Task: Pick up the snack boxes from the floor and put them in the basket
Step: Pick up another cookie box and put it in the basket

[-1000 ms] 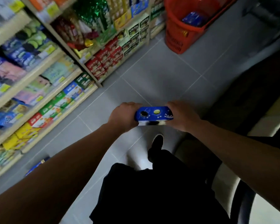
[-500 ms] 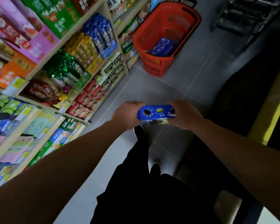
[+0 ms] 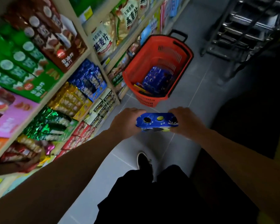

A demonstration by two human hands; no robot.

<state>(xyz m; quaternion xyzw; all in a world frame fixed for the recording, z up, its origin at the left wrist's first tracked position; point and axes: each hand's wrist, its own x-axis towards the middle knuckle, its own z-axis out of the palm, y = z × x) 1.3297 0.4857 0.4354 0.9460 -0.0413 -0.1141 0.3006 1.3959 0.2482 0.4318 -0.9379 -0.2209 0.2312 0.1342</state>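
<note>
A blue snack box [image 3: 157,121] with cookie pictures is held level in front of me, above the grey floor. My left hand [image 3: 125,121] grips its left end and my right hand [image 3: 185,121] grips its right end. A red plastic basket [image 3: 131,68] with a black handle stands on the floor ahead, against the shelves. Inside it lie several blue snack boxes [image 3: 157,78] of the same kind. The held box is short of the basket's near rim.
Shelves [image 3: 90,54] packed with snack bags and boxes run along the left. A dark metal rack [image 3: 249,26] stands at the back right. A dark area borders the tiled floor [image 3: 205,88] on the right. My legs and one black shoe [image 3: 143,160] are below.
I have walked toward the basket with the box held in both hands. The basket is now larger and nearer, and its contents are visible. The grip is unchanged.
</note>
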